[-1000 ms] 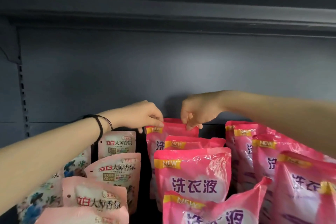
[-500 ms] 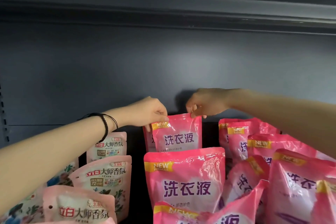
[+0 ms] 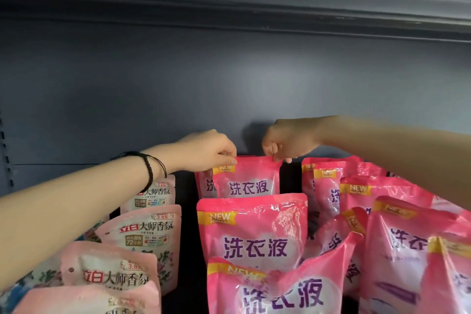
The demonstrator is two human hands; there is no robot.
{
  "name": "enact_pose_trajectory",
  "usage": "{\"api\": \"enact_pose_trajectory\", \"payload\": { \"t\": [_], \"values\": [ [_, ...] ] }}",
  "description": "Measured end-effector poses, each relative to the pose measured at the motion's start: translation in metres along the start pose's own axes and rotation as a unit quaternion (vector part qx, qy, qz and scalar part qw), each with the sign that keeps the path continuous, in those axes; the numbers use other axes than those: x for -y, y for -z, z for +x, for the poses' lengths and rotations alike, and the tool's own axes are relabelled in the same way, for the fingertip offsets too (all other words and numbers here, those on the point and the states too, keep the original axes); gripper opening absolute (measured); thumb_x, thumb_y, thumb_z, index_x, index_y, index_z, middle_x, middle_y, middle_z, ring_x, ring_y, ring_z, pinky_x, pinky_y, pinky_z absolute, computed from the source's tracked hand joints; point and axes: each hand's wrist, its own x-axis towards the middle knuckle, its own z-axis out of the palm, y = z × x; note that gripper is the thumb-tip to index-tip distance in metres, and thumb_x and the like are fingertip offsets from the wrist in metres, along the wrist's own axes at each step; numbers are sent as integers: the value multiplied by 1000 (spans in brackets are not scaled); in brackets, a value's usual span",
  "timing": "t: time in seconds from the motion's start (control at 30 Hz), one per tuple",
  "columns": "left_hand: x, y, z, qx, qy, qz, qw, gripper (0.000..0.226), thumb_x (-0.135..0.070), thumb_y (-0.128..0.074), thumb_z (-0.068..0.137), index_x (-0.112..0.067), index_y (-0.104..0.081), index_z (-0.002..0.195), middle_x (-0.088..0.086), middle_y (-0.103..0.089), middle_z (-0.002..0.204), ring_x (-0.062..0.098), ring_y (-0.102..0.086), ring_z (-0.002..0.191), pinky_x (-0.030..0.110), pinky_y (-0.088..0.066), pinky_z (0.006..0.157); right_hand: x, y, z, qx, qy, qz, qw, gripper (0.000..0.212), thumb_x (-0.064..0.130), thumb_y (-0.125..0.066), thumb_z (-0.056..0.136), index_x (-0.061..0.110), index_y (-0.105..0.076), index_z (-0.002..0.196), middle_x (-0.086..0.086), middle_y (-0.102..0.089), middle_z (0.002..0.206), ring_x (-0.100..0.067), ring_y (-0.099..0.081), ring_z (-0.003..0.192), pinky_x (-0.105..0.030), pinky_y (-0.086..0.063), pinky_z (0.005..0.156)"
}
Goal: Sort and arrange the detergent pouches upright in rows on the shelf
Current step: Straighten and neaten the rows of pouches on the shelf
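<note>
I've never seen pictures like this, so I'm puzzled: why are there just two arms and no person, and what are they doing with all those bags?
There is no machine here. A person wears a camera on their head, so you see what they see: their own arms reaching out. The left hand, with a black bracelet on its wrist, and the right hand each pinch a top corner of one pink pouch at the back of the middle row. It is upright. More pink pouches sit in front and to the right, and pale pouches sit on the left. All are on a dark shelf.
</note>
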Motion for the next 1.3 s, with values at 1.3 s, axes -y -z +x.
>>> {"api": "enact_pose_trajectory", "payload": {
  "t": [1.3],
  "values": [
    [44, -1, -12, -60, 104, -145, 982, 17, -28, -79, 77, -23, -75, 92, -12, -70, 83, -7, -57, 69, 2, -39, 60, 7, -19, 40, -70, -79, 254, 961, 10, 20, -71, 86, 12, -74, 92, 12, -62, 59, 1, -57, 52, -14, -46, 49]
  ]
}}
